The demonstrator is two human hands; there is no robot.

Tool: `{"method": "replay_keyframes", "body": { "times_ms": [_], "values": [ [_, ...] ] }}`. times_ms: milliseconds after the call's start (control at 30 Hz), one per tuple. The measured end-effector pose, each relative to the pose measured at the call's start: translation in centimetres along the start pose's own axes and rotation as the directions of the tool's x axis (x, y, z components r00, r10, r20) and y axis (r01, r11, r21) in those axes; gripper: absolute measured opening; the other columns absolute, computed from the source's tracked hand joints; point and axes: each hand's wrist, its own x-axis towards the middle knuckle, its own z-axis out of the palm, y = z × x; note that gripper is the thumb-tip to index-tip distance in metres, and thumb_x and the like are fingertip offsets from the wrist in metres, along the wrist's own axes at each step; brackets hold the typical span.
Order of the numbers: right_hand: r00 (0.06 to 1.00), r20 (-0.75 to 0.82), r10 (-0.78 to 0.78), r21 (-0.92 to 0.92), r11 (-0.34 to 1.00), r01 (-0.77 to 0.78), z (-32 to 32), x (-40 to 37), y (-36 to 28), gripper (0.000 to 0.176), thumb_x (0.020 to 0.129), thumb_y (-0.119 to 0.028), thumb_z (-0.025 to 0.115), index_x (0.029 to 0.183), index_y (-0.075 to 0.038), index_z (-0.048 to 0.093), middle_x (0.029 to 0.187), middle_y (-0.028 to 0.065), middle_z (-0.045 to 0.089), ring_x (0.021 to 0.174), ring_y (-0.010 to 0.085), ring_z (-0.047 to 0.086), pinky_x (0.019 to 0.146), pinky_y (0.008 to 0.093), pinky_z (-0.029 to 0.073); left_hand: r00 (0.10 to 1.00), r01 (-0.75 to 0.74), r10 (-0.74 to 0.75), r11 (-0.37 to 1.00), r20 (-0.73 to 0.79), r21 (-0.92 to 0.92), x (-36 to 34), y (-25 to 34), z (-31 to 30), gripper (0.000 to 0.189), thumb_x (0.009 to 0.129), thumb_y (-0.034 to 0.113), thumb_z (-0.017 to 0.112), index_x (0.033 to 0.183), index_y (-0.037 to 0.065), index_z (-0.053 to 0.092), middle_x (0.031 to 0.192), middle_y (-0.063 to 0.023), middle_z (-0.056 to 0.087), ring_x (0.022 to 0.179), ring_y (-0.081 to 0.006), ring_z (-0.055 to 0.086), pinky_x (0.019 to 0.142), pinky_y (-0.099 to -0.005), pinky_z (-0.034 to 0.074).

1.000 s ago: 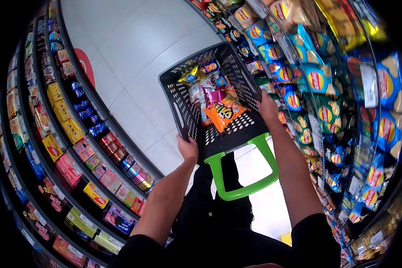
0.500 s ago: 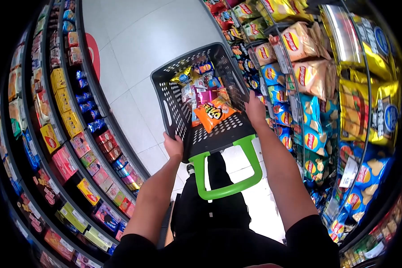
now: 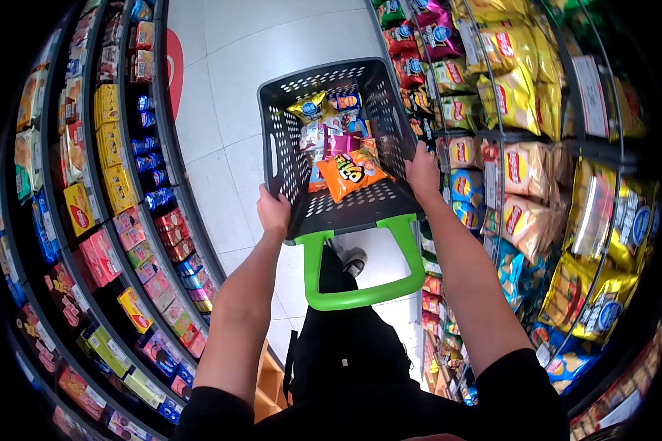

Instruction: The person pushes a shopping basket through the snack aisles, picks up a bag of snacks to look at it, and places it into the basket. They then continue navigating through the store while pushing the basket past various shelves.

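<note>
fingers of left hand [image 3: 273, 212] and right hand [image 3: 422, 175] curled shut over the near corners of the perforated basket [image 3: 360, 209], held between them. likely stiff and light, its snack bags [image 3: 351, 175] beyond the fingertips crushable; grip at those corners or the green handle [image 3: 360, 298] below

- Bright, even light from overhead; the pale floor [image 3: 228, 66] carries a soft sheen and only faint shadows.
- Glare streaks the foil bags [image 3: 596, 213] at right.
- Fisheye distortion bends the shelves [image 3: 125, 184]; the corners are black.
- The basket [image 3: 281, 147] is sharp at centre; the edges are smeared.
</note>
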Motion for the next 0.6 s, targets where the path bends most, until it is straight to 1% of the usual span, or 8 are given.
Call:
{"method": "replay_keyframes", "body": {
  "times_ms": [33,67,167,233,300,367,533,600],
  "values": [
    [0.998,-0.055,-0.033,0.008,0.999,0.034,0.0,0.9,-0.2,0.049,0.082,-0.016,0.075,0.120,-0.002,0.047,0.093,0.0243,0.068,0.087,0.0433,0.067,0.076,0.0503,0.054,1.000,0.010,-0.010,1.000,-0.003,-0.003,1.0,0.5,0.2,0.036,0.084,0.007,0.060,0.117,-0.005,0.050,0.094,-0.0299,0.067,0.090,-0.0471,0.065,0.079,-0.0513,0.052],
    [0.999,0.012,0.032,-0.004,0.999,-0.032,-0.3,2.1,-0.6,0.050,0.082,-0.016,0.074,0.122,-0.002,0.047,0.095,0.0246,0.068,0.089,0.0432,0.066,0.077,0.0504,0.054,1.000,0.009,-0.009,1.000,0.004,0.010,2.5,0.9,0.2,0.036,0.084,0.007,0.060,0.117,-0.005,0.050,0.094,-0.0299,0.067,0.089,-0.0470,0.065,0.079,-0.0514,0.052],
    [0.998,0.031,0.062,-0.001,0.998,-0.062,-1.8,5.4,-2.8,0.051,0.084,-0.016,0.073,0.125,-0.003,0.046,0.095,0.0247,0.068,0.092,0.0434,0.066,0.079,0.0507,0.053,1.000,0.022,-0.022,1.000,-0.012,-0.011,5.7,2.9,-0.3,0.034,0.084,0.008,0.061,0.114,-0.004,0.050,0.093,-0.0293,0.067,0.088,-0.0470,0.065,0.078,-0.0519,0.052],
    [0.996,0.059,0.073,-0.016,0.997,-0.073,-3.0,7.3,-4.2,0.048,0.084,-0.016,0.072,0.122,-0.002,0.045,0.099,0.0250,0.067,0.091,0.0435,0.066,0.079,0.0504,0.053,1.000,0.005,-0.005,1.000,-0.006,-0.004,8.0,4.3,-0.6,0.034,0.084,0.008,0.061,0.113,-0.004,0.051,0.091,-0.0288,0.067,0.086,-0.0466,0.065,0.077,-0.0520,0.052],
    [0.991,0.097,0.090,0.001,0.996,-0.090,-1.8,9.4,-3.1,0.045,0.085,-0.016,0.070,0.120,-0.002,0.045,0.102,0.0253,0.066,0.091,0.0437,0.065,0.079,0.0501,0.053,1.000,0.012,-0.011,0.999,-0.007,0.037,9.4,5.4,0.7,0.034,0.084,0.008,0.061,0.113,-0.004,0.051,0.091,-0.0288,0.067,0.086,-0.0466,0.065,0.077,-0.0520,0.052],
    [0.993,0.090,0.081,0.069,0.994,-0.087,-1.3,11.3,-2.9,0.049,0.085,-0.016,0.070,0.124,-0.001,0.044,0.103,0.0259,0.065,0.092,0.0443,0.065,0.080,0.0505,0.053,1.000,0.025,-0.025,0.998,0.009,0.060,11.2,6.1,1.2,0.034,0.084,0.009,0.061,0.114,-0.004,0.051,0.090,-0.0288,0.067,0.085,-0.0466,0.065,0.077,-0.0519,0.052],
    [0.994,0.059,0.088,0.048,0.995,-0.091,-1.6,16.3,-4.1,0.057,0.085,-0.016,0.069,0.133,-0.002,0.042,0.103,0.0257,0.065,0.094,0.0447,0.064,0.082,0.0506,0.052,1.000,0.017,-0.018,0.998,0.018,0.054,16.1,8.9,1.2,0.033,0.084,0.009,0.061,0.113,-0.003,0.051,0.090,-0.0287,0.067,0.085,-0.0470,0.065,0.077,-0.0523,0.051],
    [0.993,0.069,0.092,0.043,0.995,-0.095,-2.4,18.5,-4.9,0.057,0.085,-0.016,0.070,0.132,-0.001,0.042,0.103,0.0256,0.065,0.094,0.0447,0.064,0.081,0.0507,0.052,0.999,0.039,-0.040,0.998,0.024,0.050,17.8,10.7,0.8,0.032,0.084,0.009,0.061,0.111,-0.003,0.051,0.092,-0.0294,0.067,0.087,-0.0479,0.064,0.078,-0.0526,0.051]
  ]
}}
